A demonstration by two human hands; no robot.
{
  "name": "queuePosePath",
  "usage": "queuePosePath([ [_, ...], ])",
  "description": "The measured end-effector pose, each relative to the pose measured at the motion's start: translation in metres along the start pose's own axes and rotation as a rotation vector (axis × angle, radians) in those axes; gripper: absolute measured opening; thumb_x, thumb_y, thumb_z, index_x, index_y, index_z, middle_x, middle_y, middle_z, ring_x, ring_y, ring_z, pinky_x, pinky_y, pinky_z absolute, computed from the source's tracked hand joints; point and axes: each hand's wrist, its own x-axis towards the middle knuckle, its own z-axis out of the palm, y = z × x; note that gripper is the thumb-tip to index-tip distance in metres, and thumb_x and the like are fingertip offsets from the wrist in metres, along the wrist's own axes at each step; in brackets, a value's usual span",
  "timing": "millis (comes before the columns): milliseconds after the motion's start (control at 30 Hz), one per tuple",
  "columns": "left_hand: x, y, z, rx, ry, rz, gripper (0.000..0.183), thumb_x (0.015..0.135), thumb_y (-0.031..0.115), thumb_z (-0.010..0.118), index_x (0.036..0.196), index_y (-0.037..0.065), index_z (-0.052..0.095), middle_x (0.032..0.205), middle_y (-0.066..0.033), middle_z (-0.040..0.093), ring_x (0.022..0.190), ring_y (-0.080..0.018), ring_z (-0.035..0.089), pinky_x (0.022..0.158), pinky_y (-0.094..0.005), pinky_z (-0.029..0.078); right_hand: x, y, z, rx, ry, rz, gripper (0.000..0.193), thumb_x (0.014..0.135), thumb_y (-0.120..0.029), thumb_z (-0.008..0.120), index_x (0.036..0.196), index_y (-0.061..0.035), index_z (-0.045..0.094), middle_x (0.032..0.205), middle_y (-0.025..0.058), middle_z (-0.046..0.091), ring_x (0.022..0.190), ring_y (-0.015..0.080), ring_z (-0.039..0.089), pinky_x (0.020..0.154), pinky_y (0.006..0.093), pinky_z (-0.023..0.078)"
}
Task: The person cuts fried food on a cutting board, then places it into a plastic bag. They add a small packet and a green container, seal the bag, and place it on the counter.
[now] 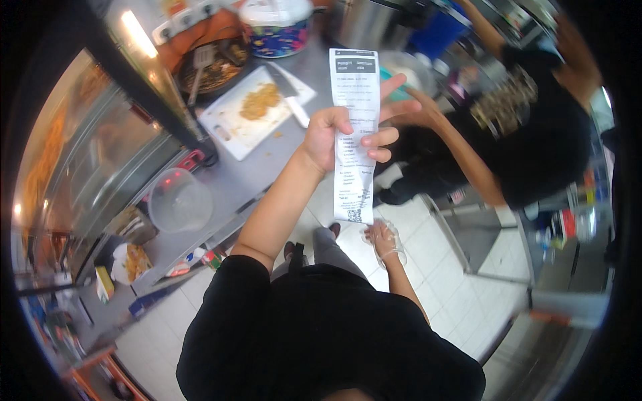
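Note:
My left hand (pixel 326 137) pinches a long printed paper receipt (pixel 354 180) in front of me, thumb on its face and fingers behind it, their tips showing past its right edge. The strip hangs upright, with its lower end loose. Low by my right side is my right hand (pixel 382 242), in what looks like a clear plastic glove. Its fingers are loosely apart with nothing visible in them, though it is slightly blurred.
On the metal counter, left, a white cutting board (pixel 234 123) bears chopped yellowish food and a knife (pixel 291 97). Beside it are a pan (pixel 227 67) with a spatula, a colourful pot (pixel 277 30) and a clear round tub (pixel 179 199). A co-worker (pixel 542 127) in black reaches in from the right.

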Motion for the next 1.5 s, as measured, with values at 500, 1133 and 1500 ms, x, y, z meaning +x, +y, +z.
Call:
queuePosePath([
  [500,0.197,-0.449,-0.001,-0.284,-0.336,-0.600,0.101,0.057,0.007,0.054,0.148,0.008,0.011,0.132,-0.0219,0.043,0.063,-0.0144,0.044,0.060,-0.0299,0.042,-0.281,0.313,-0.246,0.265,0.556,0.553,0.045,0.094,-0.041,0.043,0.104,-0.0002,0.061,0.081,0.0133,0.067,0.067,0.0201,0.065,0.059,0.0328,0.052],
  [1133,0.626,-0.585,-0.081,0.893,-0.194,-0.094,0.054,0.095,0.036,0.050,0.134,0.000,0.042,0.095,-0.0089,0.061,0.062,-0.0079,0.046,0.060,-0.0229,0.043,-0.141,0.486,-0.586,0.513,0.629,0.659,0.037,0.094,-0.035,0.046,0.098,-0.0016,0.060,0.081,0.0139,0.068,0.062,0.0228,0.066,0.052,0.0352,0.053],
  [1500,0.848,-0.585,-0.025,1.875,-0.236,0.724,0.022,0.080,0.023,0.067,0.096,0.008,0.065,0.079,-0.0024,0.063,0.071,-0.0088,0.055,0.068,-0.0267,0.046,-0.054,0.437,-0.779,0.558,0.661,0.456,0.029,0.094,-0.028,0.048,0.097,-0.0018,0.060,0.081,0.0151,0.067,0.066,0.0223,0.065,0.052,0.0345,0.053],
])
